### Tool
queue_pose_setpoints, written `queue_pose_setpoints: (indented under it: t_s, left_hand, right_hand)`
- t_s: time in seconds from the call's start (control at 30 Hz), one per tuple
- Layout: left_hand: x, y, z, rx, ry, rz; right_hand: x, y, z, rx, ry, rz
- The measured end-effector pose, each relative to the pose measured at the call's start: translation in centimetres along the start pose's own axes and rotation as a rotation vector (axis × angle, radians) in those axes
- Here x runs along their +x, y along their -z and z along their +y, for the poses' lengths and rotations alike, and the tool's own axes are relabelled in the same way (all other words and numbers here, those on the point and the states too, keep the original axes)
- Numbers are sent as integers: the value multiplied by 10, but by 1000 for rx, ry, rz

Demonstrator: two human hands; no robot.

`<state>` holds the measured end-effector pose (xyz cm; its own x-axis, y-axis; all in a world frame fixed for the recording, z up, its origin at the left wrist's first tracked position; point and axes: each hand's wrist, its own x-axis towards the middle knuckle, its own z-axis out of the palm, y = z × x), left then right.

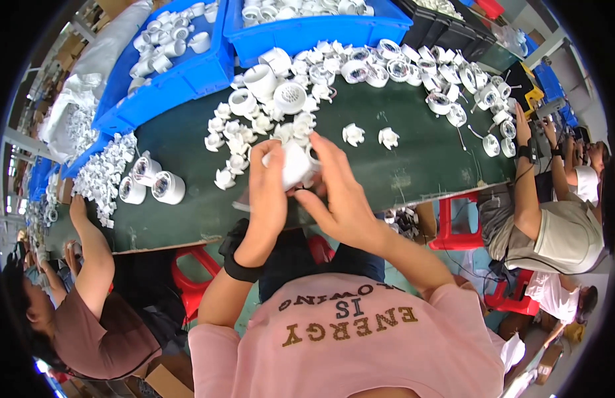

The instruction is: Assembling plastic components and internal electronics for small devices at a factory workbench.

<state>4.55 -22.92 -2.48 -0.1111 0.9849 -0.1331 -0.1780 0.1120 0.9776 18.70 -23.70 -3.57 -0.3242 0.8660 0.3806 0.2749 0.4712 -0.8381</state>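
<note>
Above the near edge of the green table, my left hand and my right hand are both closed around a white plastic housing. My left fingers press on its left side. The right index finger and thumb curve around its other side, where a round rim shows partly. Just beyond my hands lie several small white claw-shaped plastic pieces in a loose heap. Two more such pieces, a near one and another, lie apart to the right. White cylindrical cups and a perforated round part stand behind the heap.
Blue bins of white parts line the back. Round white units with lenses and wires spread along the right; three lensed cylinders stand left by a pile of small pieces. Co-workers sit on both sides, near red stools.
</note>
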Motion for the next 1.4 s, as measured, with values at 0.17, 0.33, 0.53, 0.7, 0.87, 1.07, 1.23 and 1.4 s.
queue_pose_setpoints:
  t_s: [0.17,0.33,0.53,0.7,0.87,1.07,1.23,1.4]
  left_hand:
    - [9,-7,-2,460,-338,-612]
    - [119,16,-4,1136,-739,-145]
    - [177,17,-26,1112,-855,-328]
    - [165,-2,1,714,-753,-222]
    - [86,0,48,319,19,-451]
    - [30,12,33,453,34,-705]
    - [14,13,34,584,6,-816]
    - [-2,14,38,373,-21,-702]
  right_hand:
    - [5,8,27,370,-199,286]
    - [25,50,43,858,-424,423]
    - [20,66,61,1369,-552,192]
    - [17,70,61,1308,-555,210]
    - [-4,95,24,352,-599,110]
    - [-17,82,31,-387,-236,-2]
    - [-9,88,-18,155,-42,-144]
    - [-14,86,-14,97,-102,-213]
